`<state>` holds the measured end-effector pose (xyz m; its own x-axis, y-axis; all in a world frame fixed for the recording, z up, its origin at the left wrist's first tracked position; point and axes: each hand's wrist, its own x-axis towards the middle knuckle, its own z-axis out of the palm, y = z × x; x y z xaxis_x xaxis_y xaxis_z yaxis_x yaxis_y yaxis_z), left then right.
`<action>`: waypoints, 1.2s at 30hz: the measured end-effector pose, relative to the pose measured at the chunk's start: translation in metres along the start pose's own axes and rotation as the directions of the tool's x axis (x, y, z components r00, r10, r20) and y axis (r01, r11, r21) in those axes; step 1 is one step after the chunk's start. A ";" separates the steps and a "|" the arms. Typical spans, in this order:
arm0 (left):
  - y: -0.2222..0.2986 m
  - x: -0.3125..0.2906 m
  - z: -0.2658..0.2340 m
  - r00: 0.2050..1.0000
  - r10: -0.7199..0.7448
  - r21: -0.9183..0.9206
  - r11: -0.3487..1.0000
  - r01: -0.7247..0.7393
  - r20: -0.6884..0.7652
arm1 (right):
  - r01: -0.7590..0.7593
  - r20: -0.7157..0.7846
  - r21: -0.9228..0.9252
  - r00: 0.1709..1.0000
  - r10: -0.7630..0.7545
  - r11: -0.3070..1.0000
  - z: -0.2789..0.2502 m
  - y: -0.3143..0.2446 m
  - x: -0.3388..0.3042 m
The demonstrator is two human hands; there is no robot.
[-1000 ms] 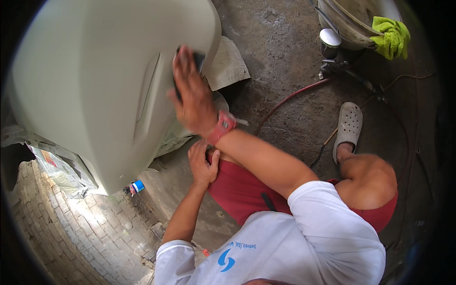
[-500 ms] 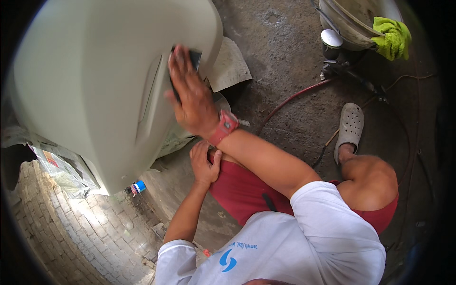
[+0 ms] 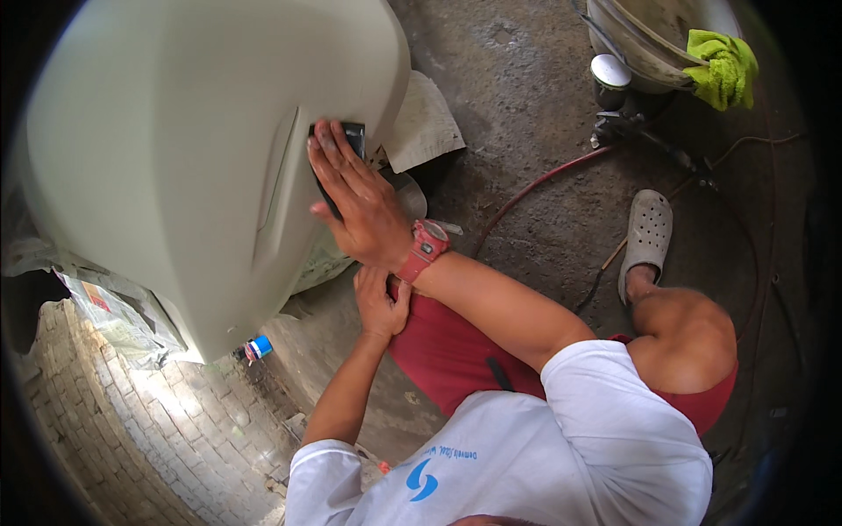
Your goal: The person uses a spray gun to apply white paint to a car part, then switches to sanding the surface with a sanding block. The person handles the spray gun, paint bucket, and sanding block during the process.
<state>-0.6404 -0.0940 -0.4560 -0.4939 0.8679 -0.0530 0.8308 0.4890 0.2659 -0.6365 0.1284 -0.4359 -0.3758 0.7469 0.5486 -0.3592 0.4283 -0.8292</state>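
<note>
A large pale grey-beige body panel (image 3: pixel 175 158), smooth and curved like a car's bumper, fills the left side. My right hand (image 3: pixel 364 210), with a red watch on its wrist, lies on the panel beside a long recessed slot. Under its stretched fingers it presses a black sheet (image 3: pixel 353 136) that looks like sandpaper; most of the sheet is hidden by the hand. My left hand (image 3: pixel 379 302) rests on my knee in red shorts, just below the right wrist, holding nothing. Its fingers drape over the knee, partly covered by the right arm.
Masking paper (image 3: pixel 123 320) hangs from the panel's lower edge, and a paper piece (image 3: pixel 423 123) sticks out behind it. A blue-capped item (image 3: pixel 258 348) is on the floor. At the upper right stand a bucket (image 3: pixel 614 44) with a lime-green cloth (image 3: pixel 724 70), a spray gun (image 3: pixel 611 83) and a red hose (image 3: pixel 535 184).
My right hand has slid down the panel toward me, taking the black sheet with it. The left hand stays on the knee.
</note>
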 end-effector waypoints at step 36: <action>-0.001 -0.003 0.003 1.000 -0.013 -0.043 0.999 0.013 -0.005 | -0.068 -0.175 -0.175 0.984 0.037 0.982 -0.042 0.089 0.059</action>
<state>-0.6389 -0.0964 -0.4589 -0.5060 0.8610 -0.0512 0.8125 0.4957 0.3068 -0.6552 0.2320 -0.4822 -0.2340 0.8396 0.4902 -0.1777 0.4588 -0.8706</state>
